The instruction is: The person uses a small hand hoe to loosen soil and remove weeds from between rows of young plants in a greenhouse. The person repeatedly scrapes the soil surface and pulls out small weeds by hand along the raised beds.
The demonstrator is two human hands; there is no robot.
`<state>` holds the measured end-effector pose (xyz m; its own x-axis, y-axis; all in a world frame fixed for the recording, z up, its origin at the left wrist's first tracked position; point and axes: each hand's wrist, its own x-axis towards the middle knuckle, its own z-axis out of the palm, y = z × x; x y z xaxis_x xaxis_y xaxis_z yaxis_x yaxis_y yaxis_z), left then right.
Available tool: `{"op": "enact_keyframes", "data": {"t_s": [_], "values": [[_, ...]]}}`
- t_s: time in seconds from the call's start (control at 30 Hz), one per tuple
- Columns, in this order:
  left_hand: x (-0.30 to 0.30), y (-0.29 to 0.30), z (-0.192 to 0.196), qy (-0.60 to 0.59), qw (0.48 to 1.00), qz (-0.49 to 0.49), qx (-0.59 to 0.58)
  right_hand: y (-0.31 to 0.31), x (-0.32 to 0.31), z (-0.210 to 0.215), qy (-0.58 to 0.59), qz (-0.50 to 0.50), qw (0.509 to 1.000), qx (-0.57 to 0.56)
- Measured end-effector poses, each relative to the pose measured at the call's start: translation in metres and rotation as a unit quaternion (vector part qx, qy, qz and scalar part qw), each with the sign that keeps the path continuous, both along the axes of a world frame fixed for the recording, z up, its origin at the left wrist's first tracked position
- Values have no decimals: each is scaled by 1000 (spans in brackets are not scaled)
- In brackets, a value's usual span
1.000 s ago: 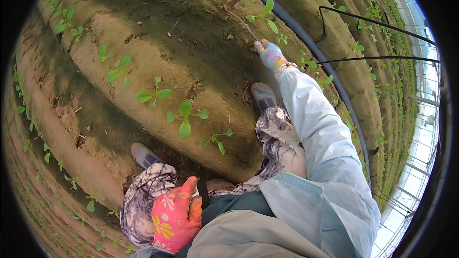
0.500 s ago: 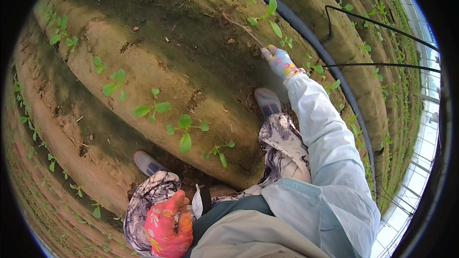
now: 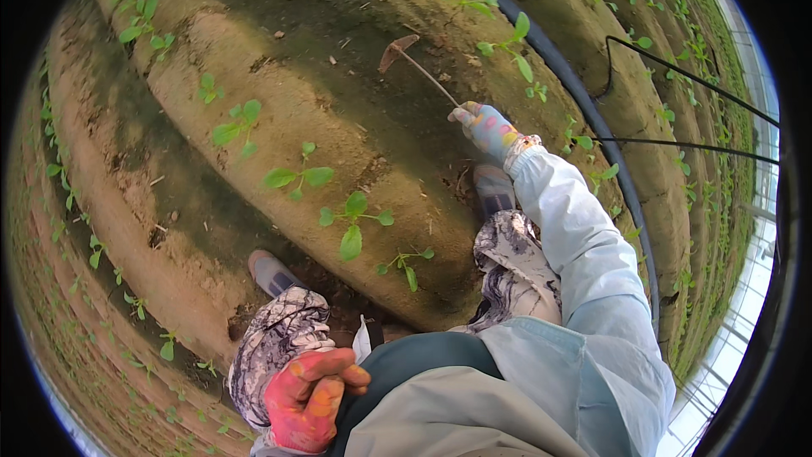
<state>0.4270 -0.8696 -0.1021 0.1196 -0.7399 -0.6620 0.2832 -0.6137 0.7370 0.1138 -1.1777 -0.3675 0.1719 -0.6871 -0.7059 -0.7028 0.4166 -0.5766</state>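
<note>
My right hand (image 3: 489,129), in a light glove with coloured dots, is closed around the thin handle of a small hoe (image 3: 431,80). The rusty hoe blade (image 3: 397,52) is over the shaded furrow; whether it touches the soil I cannot tell. Beyond and right of that hand, a leafy seedling (image 3: 512,46) grows along the bed's edge. My left hand (image 3: 306,402), in a pink and orange patterned glove, is by my left knee. Its fingers are curled in with the thumb near them, and nothing shows in them.
Several green seedlings (image 3: 353,218) stand in a line along the raised soil bed (image 3: 279,131) before me. A thick dark hose (image 3: 554,59) curves down the right side, with thin black tubes (image 3: 689,142) beyond. My shoes (image 3: 272,272) are in the furrows either side of the bed.
The view has turned slightly, shifting the plants rightward. My right hand has drawn the hoe leftward over the soil, its blade now plainer. My left hand has turned, its fingers pointing right.
</note>
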Motion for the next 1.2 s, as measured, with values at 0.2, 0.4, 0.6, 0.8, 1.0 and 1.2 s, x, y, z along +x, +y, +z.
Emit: {"op": "enact_keyframes", "data": {"t_s": [0.2,0.4,0.6,0.8,1.0,1.2], "values": [[10,-8,-6,21,999,-31,-15,-24,76,-23,10,33,999,26],[13,-14,-7,34,999,26,0,-51,144,-109,91,68,989,-96],[12,-25,-8,33,999,19,1,-11,108,-144,109,73,986,-99],[8,-29,-3,66,996,34,58,8,24,-109,77,146,986,-31],[11,-25,-7,69,998,-14,0,76,-64,-67,155,149,975,52],[8,-15,-6,28,1000,-3,-1,136,-140,-36,171,180,969,19]]}}
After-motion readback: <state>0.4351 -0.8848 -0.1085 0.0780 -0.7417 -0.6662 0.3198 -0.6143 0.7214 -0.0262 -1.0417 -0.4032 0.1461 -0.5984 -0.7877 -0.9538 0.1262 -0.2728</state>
